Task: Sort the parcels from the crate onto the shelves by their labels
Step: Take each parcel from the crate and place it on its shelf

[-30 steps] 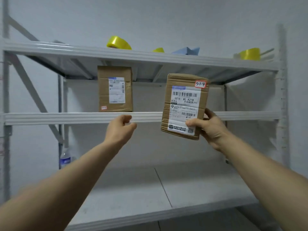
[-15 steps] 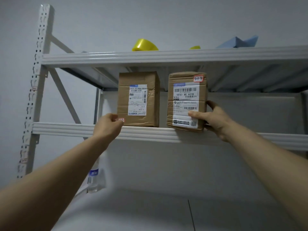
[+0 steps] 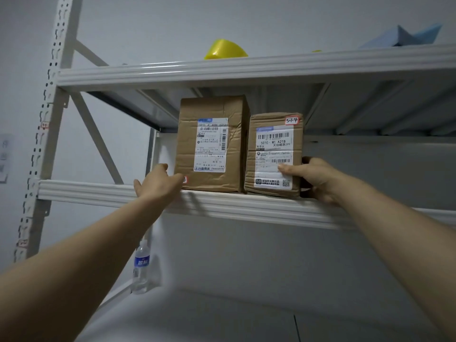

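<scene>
- Grey wall behind a white steel rack; view looks up at its middle shelf [image 3: 246, 206] from below.
- Nearest: two bare forearms reaching up toward the shelf's front edge.
- Bottle [image 3: 141, 265]: clear plastic, upright, low beside the rack's left rear post. Not part of the step.
- Left hand [image 3: 158, 185]: fingers loosely spread, holding nothing, fingertips at the lower left corner of the taller parcel [image 3: 212, 144], at the shelf's front edge. Whether it presses the box cannot be told.
- Right hand [image 3: 313, 178]: clasped on the smaller parcel [image 3: 274, 154], thumb on the printed label, fingers hidden round its right side.
- Smaller parcel: upright on the shelf at the front edge, just beside the taller one, seemingly touching it; handwritten tag reads 5-1-4.
- Taller parcel: upright, creased cardboard, label facing out; small red-edged tag at its lower left corner, partly covered.
- Step, as judged: seating the smaller parcel. Slide it back off the edge until its base sits fully on the shelf, brace the taller box with the left hand, keep labels forward, then let go.
- Risk, as judged: the creased taller box tipping if nudged.
- Top shelf: yellow tape roll [image 3: 225, 49] and blue folded item [image 3: 404, 37].
</scene>
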`<state>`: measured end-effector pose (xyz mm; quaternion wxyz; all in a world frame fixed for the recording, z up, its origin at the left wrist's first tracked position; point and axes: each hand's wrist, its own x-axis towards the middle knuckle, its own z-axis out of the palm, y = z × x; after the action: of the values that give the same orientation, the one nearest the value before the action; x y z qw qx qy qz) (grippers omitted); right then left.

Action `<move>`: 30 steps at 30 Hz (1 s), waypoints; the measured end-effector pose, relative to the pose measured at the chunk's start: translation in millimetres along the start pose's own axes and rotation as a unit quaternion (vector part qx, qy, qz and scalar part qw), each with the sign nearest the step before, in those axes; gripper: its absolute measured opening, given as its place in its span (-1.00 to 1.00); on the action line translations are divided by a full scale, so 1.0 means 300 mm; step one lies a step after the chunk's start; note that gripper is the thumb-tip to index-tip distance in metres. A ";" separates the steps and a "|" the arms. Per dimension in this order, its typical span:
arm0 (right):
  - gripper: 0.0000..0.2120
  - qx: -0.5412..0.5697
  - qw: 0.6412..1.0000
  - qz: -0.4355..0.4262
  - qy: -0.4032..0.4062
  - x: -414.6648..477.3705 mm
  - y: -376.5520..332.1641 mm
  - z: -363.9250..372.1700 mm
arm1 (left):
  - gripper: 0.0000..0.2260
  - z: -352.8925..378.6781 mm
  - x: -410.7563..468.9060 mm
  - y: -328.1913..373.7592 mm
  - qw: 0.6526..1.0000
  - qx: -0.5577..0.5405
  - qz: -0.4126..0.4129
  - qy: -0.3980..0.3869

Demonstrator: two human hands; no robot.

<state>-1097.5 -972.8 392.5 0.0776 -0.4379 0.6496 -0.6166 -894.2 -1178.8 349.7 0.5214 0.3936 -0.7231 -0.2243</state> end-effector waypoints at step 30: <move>-0.49 -0.146 0.989 -0.008 0.027 0.154 0.087 0.032 | -0.38 0.088 0.071 0.022 0.998 -0.046 0.009 -0.033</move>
<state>-1131.6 -1014.3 387.8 -0.0091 -0.4330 0.7310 -0.5272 -924.2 -1194.2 357.4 0.5169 0.3549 -0.7322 -0.2658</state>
